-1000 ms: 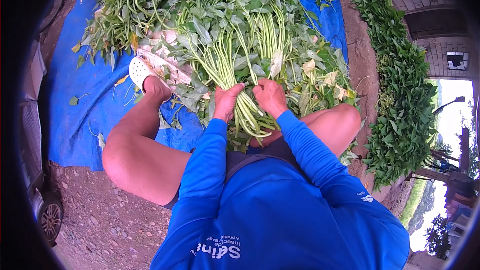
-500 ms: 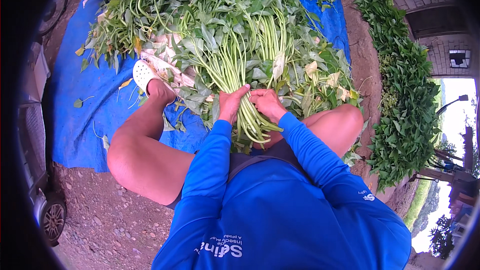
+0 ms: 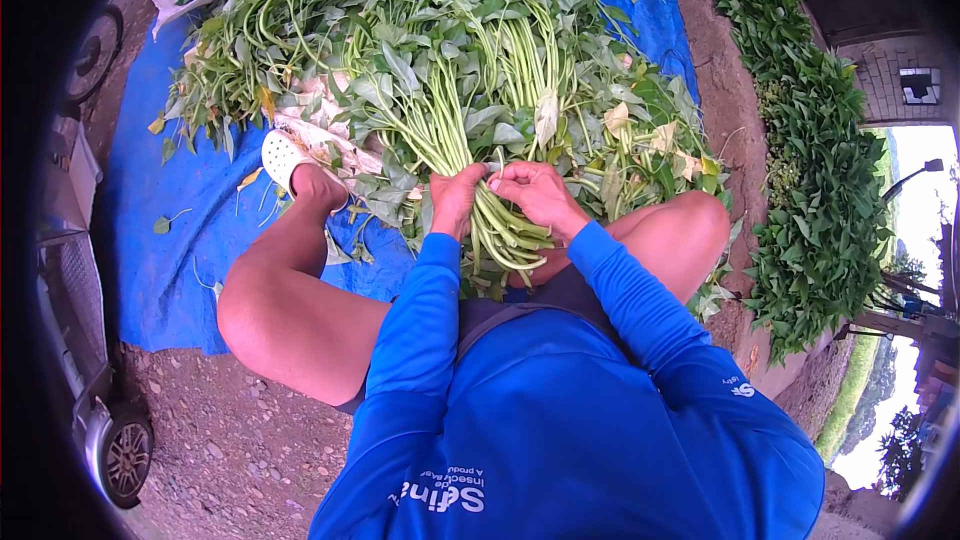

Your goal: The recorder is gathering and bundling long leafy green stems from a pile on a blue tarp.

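A bunch of long-stemmed leafy greens [image 3: 443,130] lies across my lap, its leaves pointing away and its cut stem ends [image 3: 508,240] toward me. My left hand [image 3: 457,202] is closed around the stems from the left side. On the right side of the stems, my right hand [image 3: 540,198] has its thumb and fingers pinched together close to my left thumb. What sits between those fingertips is too small to make out. Just beyond lies another bunch of stems [image 3: 520,55], with a withered pale leaf [image 3: 546,118] on it.
Heaped greens [image 3: 300,10] cover much of a blue tarp [image 3: 160,240]. My left foot, in a white clog [image 3: 283,158], rests on it beside a pale sack [image 3: 325,120]. A row of leafy plants [image 3: 810,180] runs along the right. A vehicle wheel [image 3: 127,448] stands at left.
My right hand has shifted slightly, its fingertips now meeting close beside my left thumb. My left hand keeps its grip on the stems. The view has tilted a little.
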Action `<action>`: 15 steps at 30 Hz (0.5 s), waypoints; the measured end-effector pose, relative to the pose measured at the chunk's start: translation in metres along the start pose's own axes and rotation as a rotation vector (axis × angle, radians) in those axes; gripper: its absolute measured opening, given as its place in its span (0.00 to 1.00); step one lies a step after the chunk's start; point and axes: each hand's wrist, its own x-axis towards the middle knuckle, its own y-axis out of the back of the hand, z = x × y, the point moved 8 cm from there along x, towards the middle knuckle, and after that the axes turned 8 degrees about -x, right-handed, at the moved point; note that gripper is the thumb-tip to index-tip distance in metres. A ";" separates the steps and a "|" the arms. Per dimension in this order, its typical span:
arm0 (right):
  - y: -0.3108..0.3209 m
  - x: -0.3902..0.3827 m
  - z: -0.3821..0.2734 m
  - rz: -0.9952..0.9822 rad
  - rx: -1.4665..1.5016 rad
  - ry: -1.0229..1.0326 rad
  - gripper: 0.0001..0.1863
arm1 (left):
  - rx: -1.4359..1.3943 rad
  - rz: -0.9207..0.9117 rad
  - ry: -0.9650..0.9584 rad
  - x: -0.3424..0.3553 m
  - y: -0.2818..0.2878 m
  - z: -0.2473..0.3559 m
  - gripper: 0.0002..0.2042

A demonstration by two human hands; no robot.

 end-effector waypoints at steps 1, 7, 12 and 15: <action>-0.005 -0.006 0.004 -0.089 0.050 -0.095 0.08 | -0.007 -0.034 -0.016 0.008 0.004 0.001 0.20; 0.094 -0.035 -0.014 0.371 -0.223 0.035 0.16 | 0.059 -0.035 -0.155 0.007 0.001 0.021 0.21; 0.052 0.021 -0.065 0.180 0.064 0.150 0.19 | 0.379 -0.046 -0.392 -0.004 0.009 0.034 0.26; 0.001 0.061 -0.086 0.363 -0.046 0.129 0.15 | 0.600 0.115 -0.532 -0.031 0.007 0.061 0.30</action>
